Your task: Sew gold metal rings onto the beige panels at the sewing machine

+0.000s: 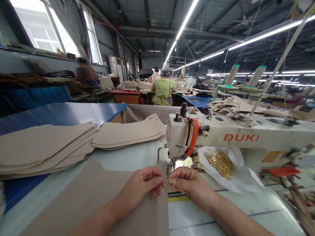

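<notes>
My left hand (144,183) and my right hand (188,182) meet in front of the needle of a white DUKI sewing machine (236,136). Both pinch a small gold metal ring (169,180) at the edge of a beige fabric panel (98,196) that lies flat on the table under my left forearm. The fingers of both hands are closed in a pinch. An open clear plastic bag of several gold rings (220,162) lies just right of the needle, under the machine arm.
Two stacks of beige cut panels (49,147) (130,132) lie at the left and centre of the table. A blue board (61,113) lies behind them. Other people sit at benches farther back. Thread cones (232,73) stand behind the machine.
</notes>
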Demonstrator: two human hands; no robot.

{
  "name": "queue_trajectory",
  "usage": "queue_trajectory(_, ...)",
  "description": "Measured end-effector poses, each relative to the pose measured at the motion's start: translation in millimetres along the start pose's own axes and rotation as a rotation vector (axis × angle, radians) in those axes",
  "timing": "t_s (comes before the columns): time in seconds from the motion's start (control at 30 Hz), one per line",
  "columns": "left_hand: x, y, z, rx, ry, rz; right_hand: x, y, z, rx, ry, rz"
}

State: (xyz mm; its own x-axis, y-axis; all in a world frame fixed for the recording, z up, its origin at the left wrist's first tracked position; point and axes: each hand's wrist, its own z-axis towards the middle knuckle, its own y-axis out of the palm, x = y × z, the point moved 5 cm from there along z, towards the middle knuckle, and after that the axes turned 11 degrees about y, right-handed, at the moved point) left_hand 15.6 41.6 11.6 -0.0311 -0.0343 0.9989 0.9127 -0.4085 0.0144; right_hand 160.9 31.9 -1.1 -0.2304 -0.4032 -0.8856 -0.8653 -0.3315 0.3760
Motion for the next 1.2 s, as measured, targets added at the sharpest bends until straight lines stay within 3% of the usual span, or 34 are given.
queue_trajectory(0.1, -2, 1.8, -1, 0.010, -0.008, -0.029, 4, 4, 5, 0.008, 0.012, 0.025)
queue_trajectory(0.37, -2, -2.0, -2, 0.096, 0.046, 0.038, -1, 2, 6, 0.156, -0.173, -0.154)
queue_trajectory(0.53, -3, 0.0, -3, 0.086, 0.058, 0.036, 0, 6, 7, 0.108, -0.153, -0.131)
queue_trajectory(0.73, -9, 1.7, -2, 0.099, -0.078, -0.153, 1, 2, 9, 0.128, -0.105, -0.055)
queue_trajectory(0.93, -7, 5.1, 0, 0.046, -0.082, -0.053, 5, 5, 10, 0.099, -0.082, -0.081)
queue_trajectory(1.1, -6, 4.3, -1, 0.028, -0.060, 0.062, 3, 10, 3, 0.099, -0.153, -0.222)
queue_trajectory(1.2, -3, 3.9, -2, 0.022, 0.006, 0.140, 1, 13, -5, 0.151, -0.255, -0.447)
